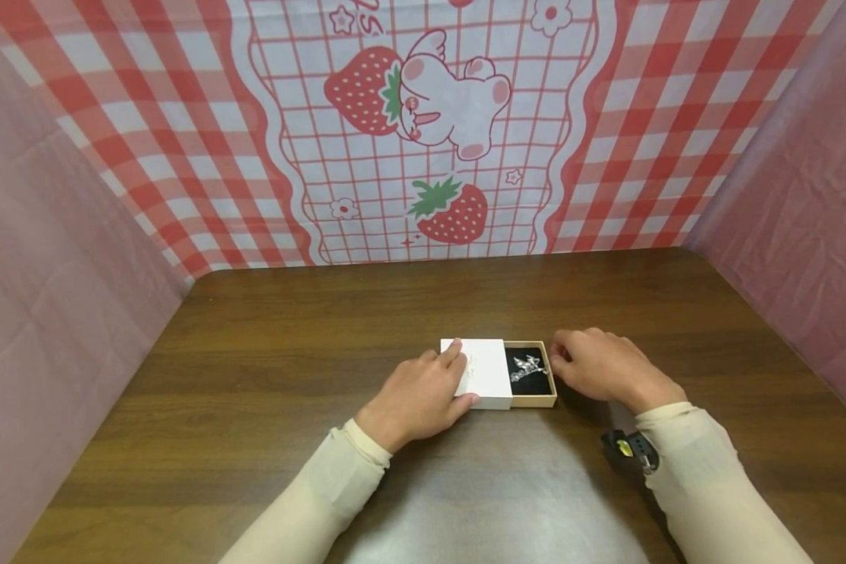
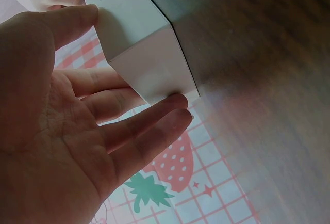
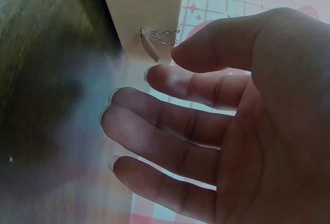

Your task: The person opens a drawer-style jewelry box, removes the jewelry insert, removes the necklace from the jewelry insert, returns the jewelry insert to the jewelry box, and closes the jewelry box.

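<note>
A white cardboard box sleeve [image 1: 488, 372] lies on the table with its kraft-coloured drawer [image 1: 533, 402] partly out to the right. Silver-coloured jewellery [image 1: 527, 368] sits on black padding in the drawer. My left hand [image 1: 419, 392] holds the sleeve, thumb at its near side [image 2: 124, 15] and fingers on the top and left end. Beside the drawer's right end is my right hand [image 1: 609, 364], fingers loosely bent around nothing visible. In the right wrist view a small pull tab [image 3: 149, 47] and a fine chain [image 3: 165, 36] show at the drawer's end, close to my thumb and index fingertips.
The brown wooden table [image 1: 275, 337] runs back to a red-and-white checked cloth [image 1: 211, 141] with strawberry prints. Pink cloths hang at the left [image 1: 56, 258] and right [image 1: 797, 204]. A dark strapped device [image 1: 629, 448] is on my right wrist.
</note>
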The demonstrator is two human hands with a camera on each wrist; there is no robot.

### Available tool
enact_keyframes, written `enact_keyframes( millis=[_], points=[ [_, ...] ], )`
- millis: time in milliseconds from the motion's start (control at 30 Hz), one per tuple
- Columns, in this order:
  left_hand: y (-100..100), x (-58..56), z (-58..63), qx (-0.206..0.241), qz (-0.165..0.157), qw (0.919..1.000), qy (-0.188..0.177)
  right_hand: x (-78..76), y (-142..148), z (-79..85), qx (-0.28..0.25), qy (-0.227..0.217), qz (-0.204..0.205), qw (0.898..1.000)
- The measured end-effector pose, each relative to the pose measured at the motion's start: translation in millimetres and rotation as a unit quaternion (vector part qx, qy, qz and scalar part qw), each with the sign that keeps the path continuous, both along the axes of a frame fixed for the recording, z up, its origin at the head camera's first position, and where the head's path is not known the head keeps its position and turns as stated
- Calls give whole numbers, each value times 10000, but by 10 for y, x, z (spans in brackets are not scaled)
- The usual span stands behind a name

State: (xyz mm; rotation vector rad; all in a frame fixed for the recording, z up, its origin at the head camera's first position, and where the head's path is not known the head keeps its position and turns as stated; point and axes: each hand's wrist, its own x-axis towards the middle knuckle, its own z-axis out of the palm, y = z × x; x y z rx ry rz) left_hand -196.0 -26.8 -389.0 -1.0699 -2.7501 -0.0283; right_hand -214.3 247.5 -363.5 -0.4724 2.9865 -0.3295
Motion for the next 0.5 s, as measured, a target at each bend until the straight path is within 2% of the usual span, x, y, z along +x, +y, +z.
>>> enact_keyframes(
  millis=[500],
  points=[
    [1,3,2,-18,18,10000,-19,16,32,55,-192,-115,-125,9997]
  ],
)
